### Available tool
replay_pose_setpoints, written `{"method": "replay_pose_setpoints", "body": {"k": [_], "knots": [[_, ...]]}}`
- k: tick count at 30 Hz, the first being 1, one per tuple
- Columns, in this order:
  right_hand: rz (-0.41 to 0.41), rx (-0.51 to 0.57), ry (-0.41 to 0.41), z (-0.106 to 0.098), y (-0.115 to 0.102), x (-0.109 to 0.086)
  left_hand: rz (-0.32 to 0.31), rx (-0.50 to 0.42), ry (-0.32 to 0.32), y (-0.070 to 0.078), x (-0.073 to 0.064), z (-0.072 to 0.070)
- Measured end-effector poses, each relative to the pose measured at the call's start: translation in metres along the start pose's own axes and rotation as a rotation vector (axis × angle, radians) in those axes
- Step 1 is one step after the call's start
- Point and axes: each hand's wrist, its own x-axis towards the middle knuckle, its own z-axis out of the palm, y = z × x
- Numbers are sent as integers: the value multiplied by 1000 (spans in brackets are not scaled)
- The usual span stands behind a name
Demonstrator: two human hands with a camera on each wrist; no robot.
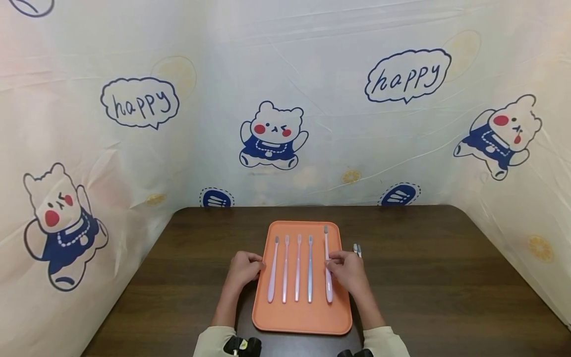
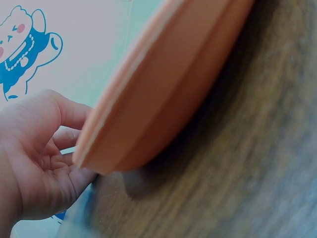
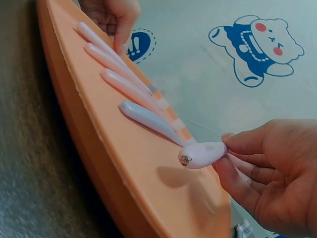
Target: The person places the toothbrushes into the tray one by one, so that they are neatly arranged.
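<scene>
A pale pink-white toothbrush [image 1: 329,292] is pinched between the thumb and fingers of my right hand [image 1: 350,271] over the right side of an orange tray [image 1: 303,318]. In the right wrist view its handle [image 3: 202,154] is raised off the tray and casts a shadow there. My left hand [image 1: 244,270] grips the tray's left rim, its fingertips at the edge in the left wrist view. Several other toothbrushes lie side by side in the tray, heads toward the far end: pinkish ones to the left and a blue one [image 1: 310,277] nearest the held brush.
Just right of the tray, two small brush heads [image 1: 357,249] show beyond my right hand, the rest of them hidden. The dark wooden table [image 1: 446,287] reaches back to a pale curtain [image 1: 339,109] printed with cartoon bears, which also hangs along both sides.
</scene>
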Motion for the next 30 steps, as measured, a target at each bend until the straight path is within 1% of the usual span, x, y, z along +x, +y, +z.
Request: {"method": "replay_pose_setpoints", "body": {"k": [4, 7, 14, 19, 23, 26, 30], "knots": [[-23, -7, 7, 4, 1, 2, -4, 4, 2, 1, 0, 0], [-25, -16, 15, 6, 2, 3, -5, 8, 2, 1, 0, 0], [-34, -65, 22, 11, 4, 3, 6, 12, 6, 0, 0, 0], [-47, -121, 33, 16, 6, 4, -2, 6, 1, 2, 1, 0], [-35, -163, 36, 19, 5, 4, -3, 9, 0, 2, 1, 0], [-11, -171, 36, 23, 5, 4, 1, 3, -1, 2, 1, 1], [-6, -183, 48, 28, 6, 4, -1, -4, -2, 1, 0, 1]]}}
